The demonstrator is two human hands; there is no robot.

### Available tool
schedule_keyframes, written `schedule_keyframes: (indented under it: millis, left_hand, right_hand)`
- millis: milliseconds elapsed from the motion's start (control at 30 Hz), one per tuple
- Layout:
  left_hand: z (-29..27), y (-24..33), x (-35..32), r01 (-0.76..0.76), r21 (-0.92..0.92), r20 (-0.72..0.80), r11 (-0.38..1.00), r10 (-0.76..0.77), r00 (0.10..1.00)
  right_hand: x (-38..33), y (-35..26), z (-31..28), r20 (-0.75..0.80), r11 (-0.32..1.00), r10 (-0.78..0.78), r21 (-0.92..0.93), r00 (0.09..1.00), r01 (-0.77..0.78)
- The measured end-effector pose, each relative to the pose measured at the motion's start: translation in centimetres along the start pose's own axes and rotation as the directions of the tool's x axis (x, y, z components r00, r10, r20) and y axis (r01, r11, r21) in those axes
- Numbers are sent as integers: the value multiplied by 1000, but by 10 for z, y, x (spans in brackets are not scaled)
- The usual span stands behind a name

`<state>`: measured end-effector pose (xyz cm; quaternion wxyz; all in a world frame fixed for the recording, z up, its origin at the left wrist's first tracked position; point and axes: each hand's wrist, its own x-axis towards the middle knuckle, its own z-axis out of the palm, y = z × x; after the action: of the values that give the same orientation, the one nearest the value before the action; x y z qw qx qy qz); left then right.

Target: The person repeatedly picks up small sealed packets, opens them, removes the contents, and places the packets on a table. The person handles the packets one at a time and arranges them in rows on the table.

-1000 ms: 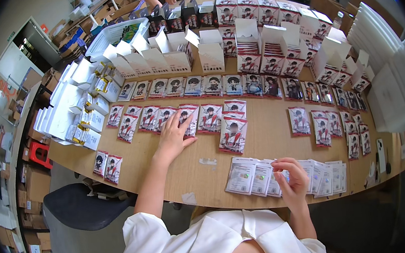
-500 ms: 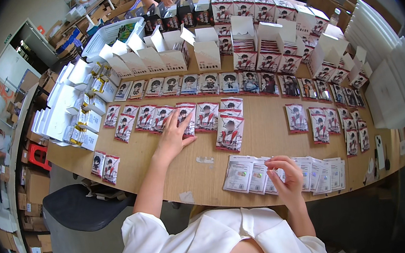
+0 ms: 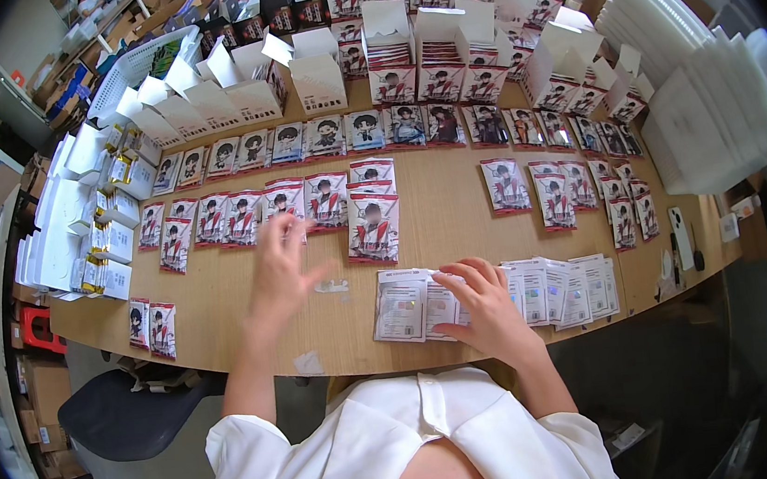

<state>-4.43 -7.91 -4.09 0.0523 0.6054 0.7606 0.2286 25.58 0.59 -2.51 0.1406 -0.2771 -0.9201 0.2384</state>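
My left hand (image 3: 279, 264) is in the air just in front of a row of red-and-white picture packets (image 3: 242, 219), fingers apart and a little blurred, nothing visible in it. Its fingertips overlap the lower part of one packet in the picture. My right hand (image 3: 489, 308) lies over a fanned row of white packets (image 3: 400, 308) turned back side up, near the table's front edge. Its fingers are curved and the thumb is spread away from them; they touch or nearly touch the packets. To the right of my left hand, a packet (image 3: 373, 229) overlaps others behind it.
Behind the packets runs a row of cartoon-figure packets (image 3: 327, 138). Open white boxes (image 3: 318, 83) and filled display boxes (image 3: 393, 84) stand further back. White trays (image 3: 51, 232) sit left, stacked plastic sheets (image 3: 708, 121) right. A phone (image 3: 680, 236) lies by the right edge; a chair (image 3: 130, 411) stands left.
My left hand has lifted off the red-and-white packets and drawn back toward me. My right hand has shifted left along the white packets and opened over them. The whole view has shifted.
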Motion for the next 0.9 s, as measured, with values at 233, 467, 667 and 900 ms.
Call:
schedule_keyframes:
  millis: [233, 467, 667, 900]
  left_hand:
    - [49, 92, -59, -116, -29, 145, 993, 119, 982]
    - [52, 85, -65, -98, -67, 155, 993, 108, 982]
    - [54, 88, -75, 14, -366, -15, 930, -21, 1000]
    - [50, 82, -72, -29, -507, -149, 862, -54, 987]
  right_hand:
    - [18, 7, 27, -74, 996, -25, -89, 997, 18]
    - [36, -7, 49, -120, 987, -19, -162, 993, -1]
    - [33, -25, 45, -193, 981, 71, 191, 979, -33]
    - [26, -53, 38, -377, 949, -75, 256, 923, 182]
